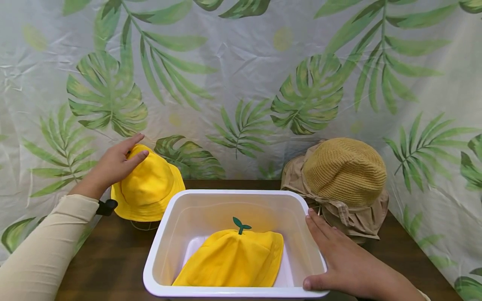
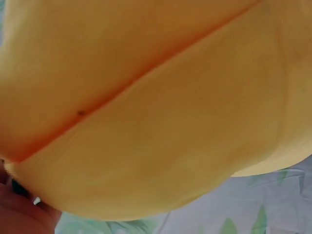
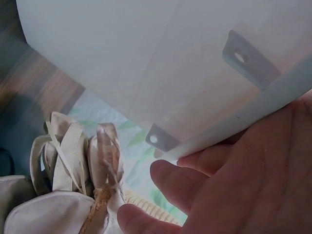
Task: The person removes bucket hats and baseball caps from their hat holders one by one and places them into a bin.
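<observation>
At the left, my left hand reaches over the crown of a yellow bucket hat, fingers extended and thumb spread. A small dark piece shows between its fingers and thumb. In the left wrist view the yellow hat fills most of the picture, with some fingers at the lower left. A second yellow hat with a green sprout on top lies inside a white plastic tub. Against the tub's right rim rests my right hand, its fingers outstretched along the outside and thumb at the near corner.
A tan knitted hat sits stacked on a beige fabric hat at the right, close beside the tub. Under the left hat a wire stand shows on the dark wooden table. A leaf-patterned cloth hangs behind.
</observation>
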A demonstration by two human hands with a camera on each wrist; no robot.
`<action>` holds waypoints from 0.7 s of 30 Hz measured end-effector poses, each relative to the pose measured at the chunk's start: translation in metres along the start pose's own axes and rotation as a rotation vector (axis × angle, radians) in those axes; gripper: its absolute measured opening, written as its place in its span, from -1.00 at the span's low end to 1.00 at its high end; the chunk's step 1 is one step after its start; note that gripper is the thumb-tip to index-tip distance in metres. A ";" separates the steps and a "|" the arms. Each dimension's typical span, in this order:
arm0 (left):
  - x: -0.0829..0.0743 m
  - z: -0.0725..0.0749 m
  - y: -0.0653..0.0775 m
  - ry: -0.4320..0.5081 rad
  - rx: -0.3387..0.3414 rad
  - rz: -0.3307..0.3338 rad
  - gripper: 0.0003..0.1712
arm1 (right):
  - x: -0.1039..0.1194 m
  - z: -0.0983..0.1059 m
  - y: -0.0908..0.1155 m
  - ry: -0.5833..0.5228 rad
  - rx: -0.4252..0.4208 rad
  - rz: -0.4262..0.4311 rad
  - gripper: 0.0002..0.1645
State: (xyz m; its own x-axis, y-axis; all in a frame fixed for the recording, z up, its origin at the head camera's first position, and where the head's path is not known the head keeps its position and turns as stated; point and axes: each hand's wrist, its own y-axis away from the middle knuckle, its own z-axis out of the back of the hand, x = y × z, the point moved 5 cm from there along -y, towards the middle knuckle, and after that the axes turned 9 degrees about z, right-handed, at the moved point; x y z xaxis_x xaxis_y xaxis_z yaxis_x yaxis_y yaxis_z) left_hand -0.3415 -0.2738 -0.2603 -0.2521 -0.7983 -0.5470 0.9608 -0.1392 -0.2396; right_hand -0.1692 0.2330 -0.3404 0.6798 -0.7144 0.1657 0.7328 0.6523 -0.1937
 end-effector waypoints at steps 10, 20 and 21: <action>0.014 -0.007 -0.005 -0.064 -0.006 0.165 0.04 | 0.002 0.001 0.000 -0.010 0.004 0.013 0.43; 0.019 -0.010 -0.007 -0.066 -0.084 0.168 0.06 | 0.003 0.002 0.001 0.005 -0.001 0.018 0.43; 0.020 -0.010 -0.007 -0.065 -0.087 0.168 0.05 | 0.003 0.002 0.001 0.005 -0.001 0.018 0.43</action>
State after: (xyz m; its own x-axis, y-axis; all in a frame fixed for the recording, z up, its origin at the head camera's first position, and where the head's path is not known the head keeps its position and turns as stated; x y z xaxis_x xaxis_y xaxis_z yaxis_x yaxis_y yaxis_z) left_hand -0.3547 -0.2826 -0.2775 -0.0780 -0.8427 -0.5327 0.9745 0.0483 -0.2191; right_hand -0.1668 0.2321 -0.3380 0.6924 -0.7042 0.1570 0.7206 0.6644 -0.1979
